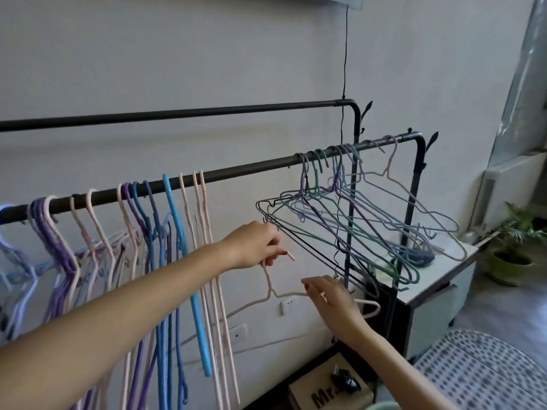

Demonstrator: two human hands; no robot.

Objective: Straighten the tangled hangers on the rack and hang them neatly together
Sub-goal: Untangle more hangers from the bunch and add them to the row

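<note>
The left hand (254,247) pinches the pink hanger (273,291) by its hook below the rail (236,170); the right hand (331,300) grips its shoulder. Light, springy wire; the hook suits holding.

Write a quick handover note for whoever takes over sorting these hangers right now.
Left hand: pinches the hook of the pink hanger, which is off the rail.
Right hand: fingers on that hanger's shoulder.
Done: the hangers at the left of the front rail hang straight, close together.
Left: hang the pink one with them, then untangle the splayed bunch at the rail's right end.
</note>
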